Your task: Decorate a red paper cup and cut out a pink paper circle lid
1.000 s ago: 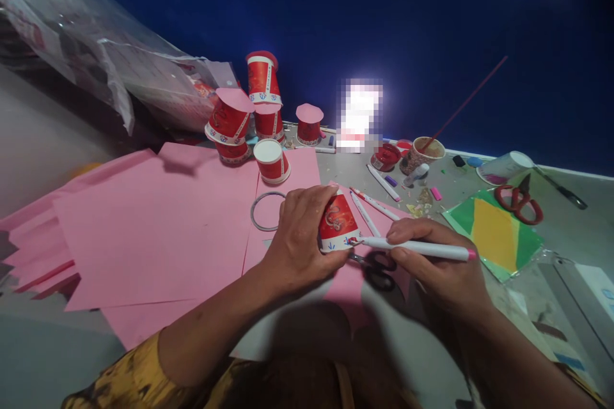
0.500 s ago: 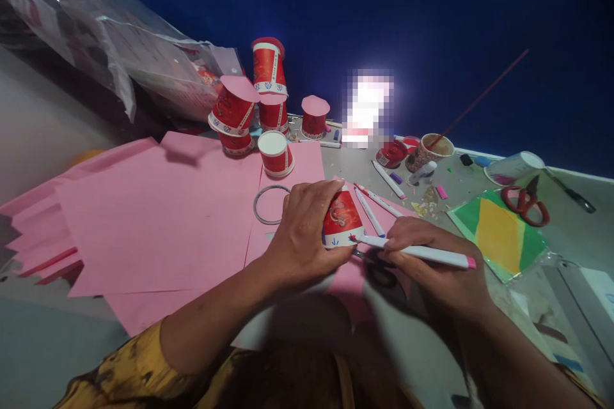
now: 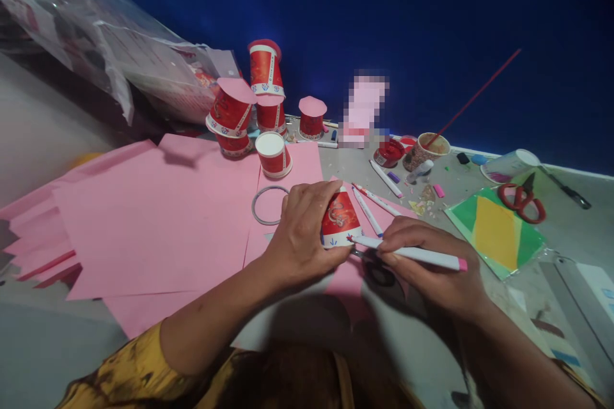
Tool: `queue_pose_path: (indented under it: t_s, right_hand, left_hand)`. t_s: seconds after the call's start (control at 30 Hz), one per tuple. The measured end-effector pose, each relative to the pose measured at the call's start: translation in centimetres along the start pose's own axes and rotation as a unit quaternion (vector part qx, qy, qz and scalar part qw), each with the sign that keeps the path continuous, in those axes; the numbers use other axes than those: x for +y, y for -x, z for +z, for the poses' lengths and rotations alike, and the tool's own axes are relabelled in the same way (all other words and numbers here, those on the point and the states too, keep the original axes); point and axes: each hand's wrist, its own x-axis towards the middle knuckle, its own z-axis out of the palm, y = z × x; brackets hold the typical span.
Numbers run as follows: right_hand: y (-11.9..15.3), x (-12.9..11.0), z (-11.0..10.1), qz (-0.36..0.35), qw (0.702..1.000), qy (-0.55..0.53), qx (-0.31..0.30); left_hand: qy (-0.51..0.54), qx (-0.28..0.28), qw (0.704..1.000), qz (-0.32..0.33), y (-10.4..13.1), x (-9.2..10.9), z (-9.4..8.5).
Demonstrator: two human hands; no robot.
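Observation:
Upside down on the table, a red paper cup (image 3: 341, 216) with a white rim band is gripped by my left hand (image 3: 307, 230), whose fingers wrap round its left side. Small blue marks show on the band. My right hand (image 3: 432, 262) pinches a white marker (image 3: 422, 255) with a pink end, its tip touching the band at the cup's lower right. Two more markers, one blue-tipped (image 3: 367, 211) and one with a red tip (image 3: 377, 199), lie just behind. Dark scissors handles (image 3: 378, 271) lie partly hidden below the held marker.
Pink paper sheets (image 3: 158, 223) cover the left, with a grey ring (image 3: 256, 206) near my left hand. Stacked red cups (image 3: 266, 70) and a white-topped cup (image 3: 272, 154) stand behind. At right are red-handled scissors (image 3: 522, 201), a green-yellow packet (image 3: 496, 233) and a cup holding a stick (image 3: 429, 147).
The marker tip and my right hand have shifted slightly left along the cup's band. The bright panel at the back looks dimmer. My left hand keeps its hold.

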Motion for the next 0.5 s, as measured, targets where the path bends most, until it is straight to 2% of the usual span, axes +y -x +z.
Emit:
queue_pose_path:
  t_s: [0.2,0.5]
  right_hand:
    - [0.69,0.50,-0.28,0.018,0.999,-0.025,0.035]
    - [0.44,0.52,-0.24,-0.001,1.000,-0.016,0.016]
  left_hand:
    - [-0.003,0.021,1.000,0.009,-0.05,-0.01,0.22]
    - [-0.002,0.019,1.000,0.016,-0.05,-0.03,0.21]
